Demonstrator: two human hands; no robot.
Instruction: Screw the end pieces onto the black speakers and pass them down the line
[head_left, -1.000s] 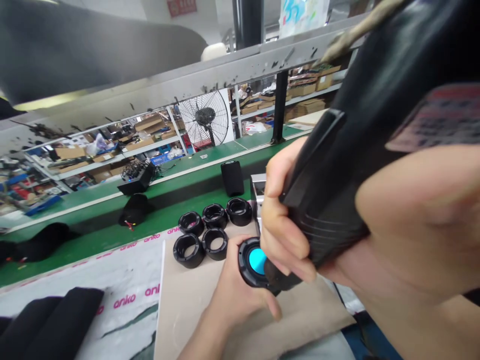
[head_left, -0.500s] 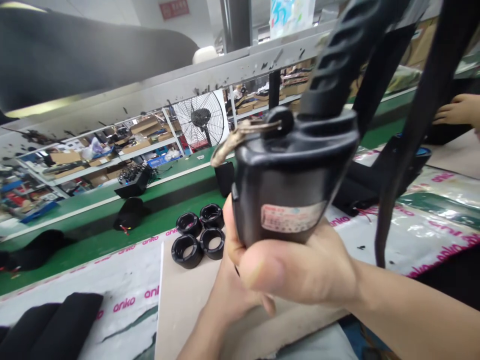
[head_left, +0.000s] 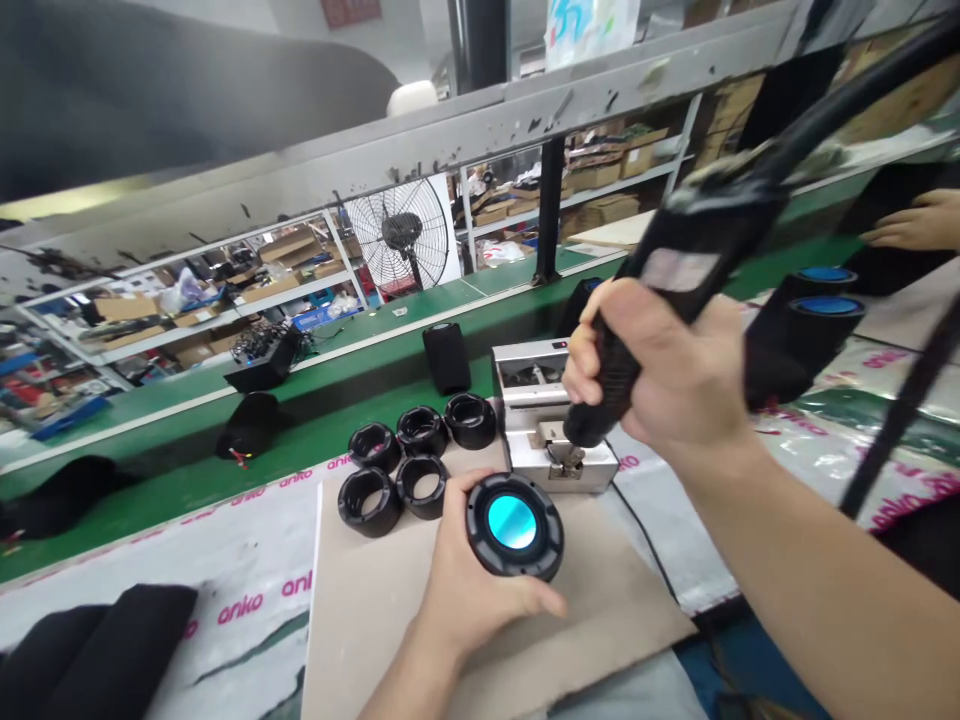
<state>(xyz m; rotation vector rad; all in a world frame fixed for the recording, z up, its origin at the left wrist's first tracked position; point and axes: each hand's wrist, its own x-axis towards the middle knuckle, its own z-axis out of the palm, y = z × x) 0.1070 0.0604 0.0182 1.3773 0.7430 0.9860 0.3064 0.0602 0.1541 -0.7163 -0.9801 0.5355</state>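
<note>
My right hand is wrapped round a black electric screwdriver with a cord at its top. The screwdriver tilts, its lower end over the front of a silver screw feeder; I cannot tell whether the tip touches it. In my left hand is a black cylindrical speaker, gripped round its side, with a shiny blue disc facing up. The speaker is above the cardboard sheet. Several black rings stand on the sheet, just beyond my left hand.
Black fabric pieces lie at the lower left. Beyond runs a green conveyor belt bearing black parts. Two blue-topped speakers stand at the right, near another person's hand. A metal beam crosses overhead.
The screwdriver in my right hand has moved away from above my left hand and tilted over, its lower end now at the screw feeder. The speaker and feeder have come into sight.
</note>
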